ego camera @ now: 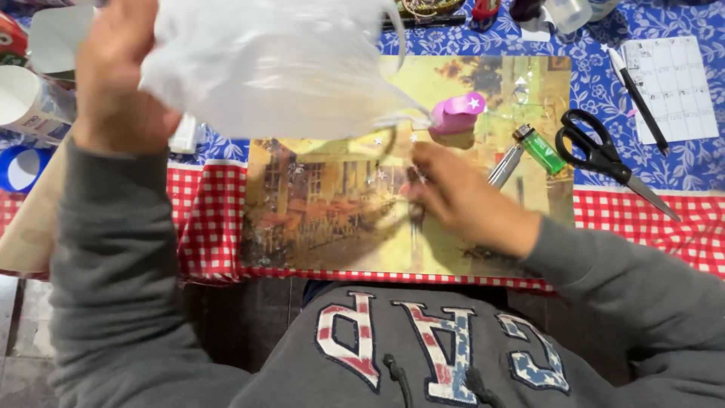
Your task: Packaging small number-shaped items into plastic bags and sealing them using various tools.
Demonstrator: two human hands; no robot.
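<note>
Red-checked and blue floral tablecloths [211, 219] cover a worktable where a printed picture placemat [325, 219] of a street scene lies in front of a person in a grey sweatshirt. Raised at upper left, the left hand [113, 72] grips a translucent white plastic bag [272, 60] that hangs above the placemat. Lower down, the right hand [457, 196] rests on the placemat with its fingers pinched narrowly together; what they hold, if anything, cannot be made out. Small silvery stars [381, 175] are scattered just beside those fingers. A pink star-shaped paper punch [457, 113] sits near the bag's lower corner, with a green lighter [540, 149], black-handled scissors [604, 155] and a black pen [638, 98] farther right.
</note>
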